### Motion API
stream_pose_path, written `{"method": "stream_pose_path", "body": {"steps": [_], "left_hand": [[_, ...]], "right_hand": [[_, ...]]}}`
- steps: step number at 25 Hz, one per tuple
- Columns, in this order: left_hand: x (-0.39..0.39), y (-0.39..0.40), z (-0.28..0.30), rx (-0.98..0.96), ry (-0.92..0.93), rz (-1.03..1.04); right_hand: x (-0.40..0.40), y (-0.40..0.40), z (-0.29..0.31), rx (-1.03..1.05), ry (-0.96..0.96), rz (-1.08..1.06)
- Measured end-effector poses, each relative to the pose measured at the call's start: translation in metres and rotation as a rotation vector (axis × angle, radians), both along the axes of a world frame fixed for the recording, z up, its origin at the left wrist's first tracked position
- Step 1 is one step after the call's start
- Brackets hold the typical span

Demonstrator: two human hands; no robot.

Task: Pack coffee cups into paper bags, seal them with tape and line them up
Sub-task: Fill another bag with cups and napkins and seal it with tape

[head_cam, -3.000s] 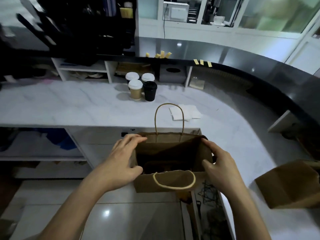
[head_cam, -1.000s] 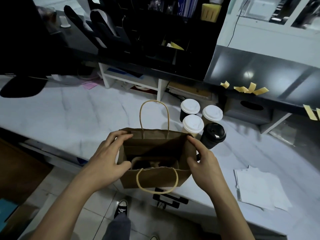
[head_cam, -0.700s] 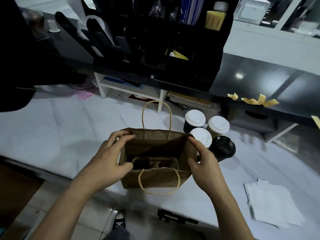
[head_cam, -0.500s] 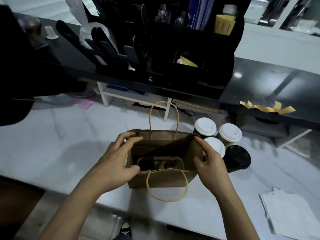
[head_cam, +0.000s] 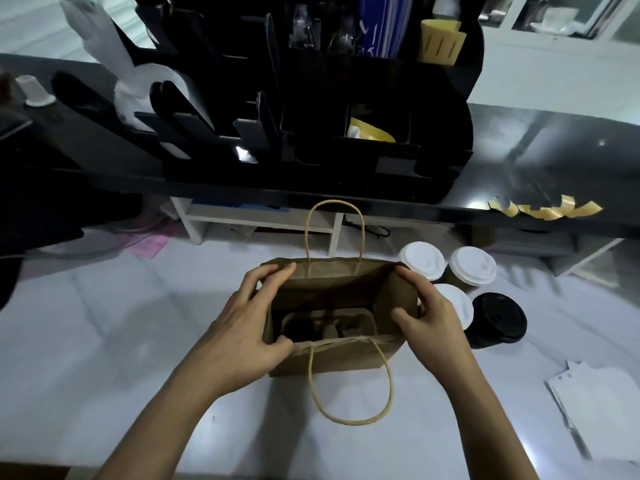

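— Where's the bag (head_cam: 332, 355) now?

— On the bench (head_cam: 104, 341), a little in from its near edge, standing upright with its mouth wide. Your left hand (head_cam: 242, 327) has its grip clamped on the left rim, thumb hooked inside; your right hand (head_cam: 429, 323) has its grip clamped on the right side panel. A cardboard tray (head_cam: 329, 323) sits at the bottom.

— How will the bag handle?

— I'd judge it light and soft: thin paper that creases and folds in if you squeeze. Hold it by the top rim or the side folds, as you do now, to keep the mouth square. The near handle (head_cam: 349, 386) has flopped out onto the bench; the far handle (head_cam: 334, 230) stands up.

— And the cups?

— Four of them (head_cam: 460, 289) just right of the bag, toward the bench's back edge, the nearest touching or almost touching your right hand. Three have white lids, one a black lid (head_cam: 498, 317). Whether they're full I can't tell; treat them as heavy with liquid. Paper walls give under pressure, so take each round the body below the lid, keep it upright, and lower it straight into a tray hole.
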State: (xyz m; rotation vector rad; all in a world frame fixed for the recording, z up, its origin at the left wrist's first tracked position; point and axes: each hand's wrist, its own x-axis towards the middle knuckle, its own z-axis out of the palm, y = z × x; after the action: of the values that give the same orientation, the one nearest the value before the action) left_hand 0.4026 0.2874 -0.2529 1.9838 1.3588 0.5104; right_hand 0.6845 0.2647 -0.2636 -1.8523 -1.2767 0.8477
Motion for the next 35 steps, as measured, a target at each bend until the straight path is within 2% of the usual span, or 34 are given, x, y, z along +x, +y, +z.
{"method": "stream_pose_path", "body": {"steps": [4, 8, 15, 20, 23, 25, 28, 30, 32, 35], "left_hand": [[-0.002, 0.011, 0.001, -0.028, -0.045, -0.011], [0.001, 0.008, 0.001, -0.049, -0.044, 0.016], [0.007, -0.003, 0.002, -0.019, -0.029, 0.080], [0.011, -0.004, 0.000, 0.003, -0.026, 0.105], [0.010, -0.002, -0.001, 0.011, -0.019, 0.106], [0.009, -0.001, -0.002, 0.006, -0.013, 0.100], [0.006, -0.001, -0.003, 0.015, -0.014, 0.089], [0.006, -0.001, -0.004, 0.021, -0.012, 0.089], [0.006, -0.002, -0.005, 0.029, -0.013, 0.090], [0.006, -0.001, -0.007, 0.037, -0.011, 0.090]], "right_hand": [[0.004, 0.010, 0.003, -0.004, 0.031, 0.049], [0.010, 0.014, 0.002, 0.036, -0.025, 0.140], [0.025, 0.021, 0.004, 0.083, -0.007, 0.250], [0.043, 0.017, 0.011, 0.116, 0.028, 0.268], [0.058, 0.022, 0.012, 0.116, 0.046, 0.210], [0.067, 0.023, 0.009, 0.111, -0.083, 0.130], [0.080, 0.022, 0.002, -0.027, -0.567, 0.086], [0.084, 0.020, -0.002, -0.194, -0.781, 0.126], [0.084, 0.017, -0.008, -0.287, -0.838, 0.160], [0.082, 0.013, -0.015, -0.323, -0.873, 0.165]]}}
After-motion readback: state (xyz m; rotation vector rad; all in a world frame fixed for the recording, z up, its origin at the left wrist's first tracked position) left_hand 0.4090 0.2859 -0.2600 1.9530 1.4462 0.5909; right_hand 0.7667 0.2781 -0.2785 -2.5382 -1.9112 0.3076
